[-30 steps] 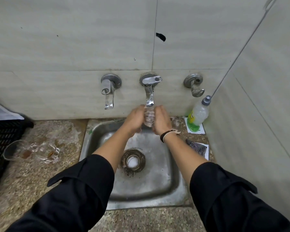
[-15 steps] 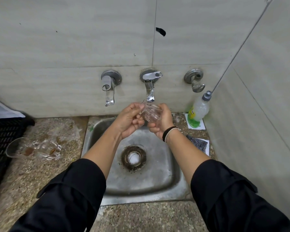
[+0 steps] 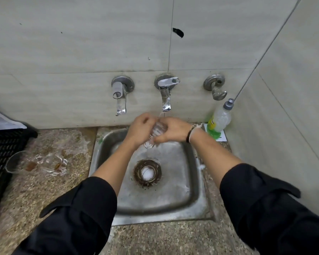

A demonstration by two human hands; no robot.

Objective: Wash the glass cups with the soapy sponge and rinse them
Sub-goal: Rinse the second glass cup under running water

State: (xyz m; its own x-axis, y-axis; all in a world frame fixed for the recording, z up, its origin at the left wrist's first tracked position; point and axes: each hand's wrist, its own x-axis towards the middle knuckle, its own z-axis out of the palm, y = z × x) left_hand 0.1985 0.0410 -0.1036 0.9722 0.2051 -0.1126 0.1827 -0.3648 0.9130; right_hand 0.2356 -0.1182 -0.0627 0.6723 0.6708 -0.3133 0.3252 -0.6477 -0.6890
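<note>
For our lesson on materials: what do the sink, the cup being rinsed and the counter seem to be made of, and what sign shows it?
Sink: likely stainless steel, dull brushed grey with soft reflections.
Cup, held between the left hand and the right hand: clear glass by the look, see-through, though plastic cannot be excluded.
Counter: speckled stone, probably granite, with mottled brown and grey grains.

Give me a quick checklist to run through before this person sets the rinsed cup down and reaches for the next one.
1. Glass cup secure in left hand and right hand: ok.
2. Water running from middle tap: ok.
3. All soap rinsed off the cup: cannot tell.
4. Sink drain clear: cannot tell, something white sits in it.
5. Dirty glass cups waiting on the counter to the left: ok, lying on their sides.
6. Sponge within sight: not ok.
</note>
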